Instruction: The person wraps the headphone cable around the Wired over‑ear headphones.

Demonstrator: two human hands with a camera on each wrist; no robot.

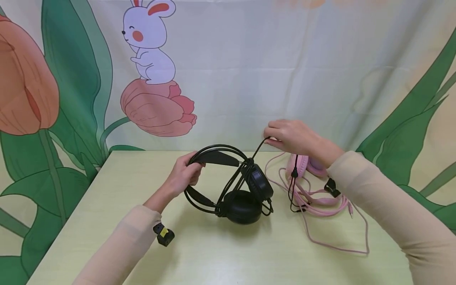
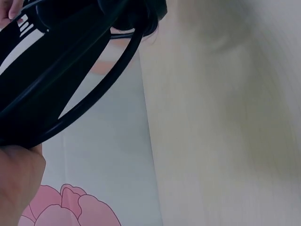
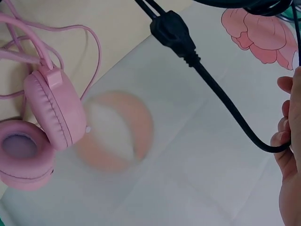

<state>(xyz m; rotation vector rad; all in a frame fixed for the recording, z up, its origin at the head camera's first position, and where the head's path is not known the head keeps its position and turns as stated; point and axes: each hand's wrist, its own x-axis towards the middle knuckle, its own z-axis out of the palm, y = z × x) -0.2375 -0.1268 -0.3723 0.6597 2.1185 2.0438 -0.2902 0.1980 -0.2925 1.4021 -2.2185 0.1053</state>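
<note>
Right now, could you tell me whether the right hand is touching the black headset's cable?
Touching. The right wrist view shows the right hand with fingers curled round the black cable.

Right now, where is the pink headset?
In the head view the pink headset lies on the table at the right, behind the right hand and right of the black headset.

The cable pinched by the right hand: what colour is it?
Black. The cable shows best in the right wrist view, running from the right hand.
</note>
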